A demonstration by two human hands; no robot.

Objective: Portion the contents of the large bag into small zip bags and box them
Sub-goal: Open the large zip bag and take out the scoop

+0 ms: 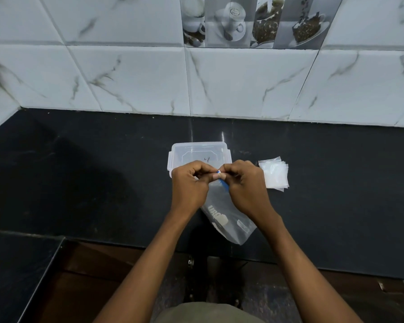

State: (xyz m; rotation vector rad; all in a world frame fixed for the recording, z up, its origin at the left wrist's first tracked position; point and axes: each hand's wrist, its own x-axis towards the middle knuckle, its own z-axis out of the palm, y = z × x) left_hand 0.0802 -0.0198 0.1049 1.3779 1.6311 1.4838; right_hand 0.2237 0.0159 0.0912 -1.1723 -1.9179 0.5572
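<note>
Two hands work above my black countertop [79, 173]: large zip bag [229, 220] hangs at six o'clock, clear lidded box [196, 152] waits at twelve, small zip bags [274, 173] stacked at three; left hand [190, 183] and right hand [247, 183] pinch its blue zip [221, 179], likely prying it open.

Blk counter [79, 173], marble wall tiles [131, 75], coffee-cup tile [254, 22].

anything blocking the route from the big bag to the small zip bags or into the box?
The clear plastic box has its lid on, so nothing can go in yet. Both hands, left hand and right hand, pinch the large bag at its blue zip strip. The stack of small zip bags lies unobstructed to the right.
</note>
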